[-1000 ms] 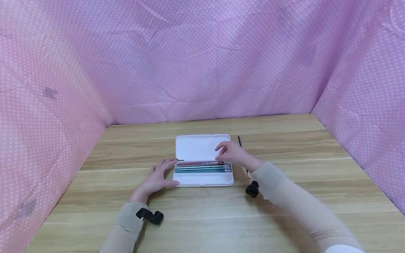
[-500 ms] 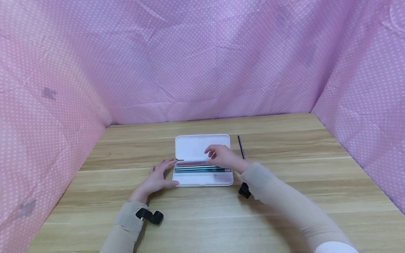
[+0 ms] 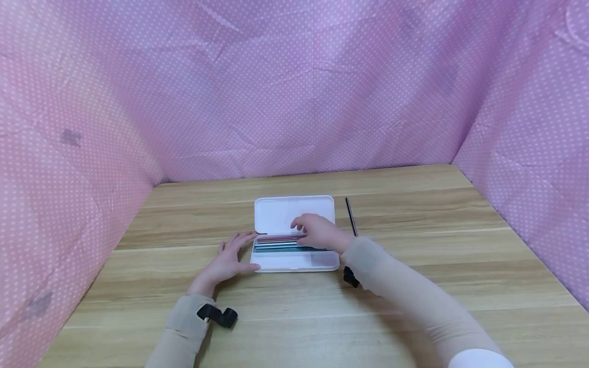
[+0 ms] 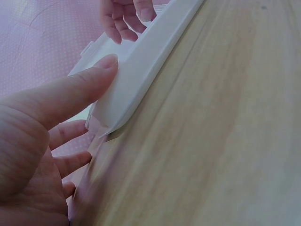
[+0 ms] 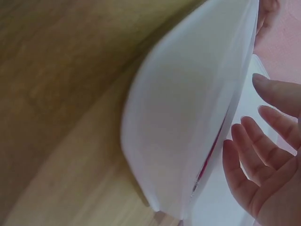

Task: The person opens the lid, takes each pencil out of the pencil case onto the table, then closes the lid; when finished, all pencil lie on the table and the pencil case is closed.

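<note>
A white pencil case (image 3: 281,262) lies on the table with its lid (image 3: 273,213) folded back. Several pencils (image 3: 275,246), reddish and green, lie side by side in its rear compartment. My left hand (image 3: 225,265) rests at the case's left end, fingers spread, its thumb touching the front corner; the left wrist view shows that thumb (image 4: 96,80) on the white wall. Above the right part of the pencils is my right hand (image 3: 321,233), hiding their ends. In the right wrist view its loosely bent fingers (image 5: 254,141) hold nothing.
A dark pencil (image 3: 350,214) lies on the wooden table (image 3: 294,317) to the right of the case, its near end hidden behind the right wrist. Pink dotted cloth (image 3: 294,92) hangs around the table's back and sides.
My right hand has moved left and slightly down over the pencils, from the case's right end towards its middle. The left hand and the case have stayed in place.
</note>
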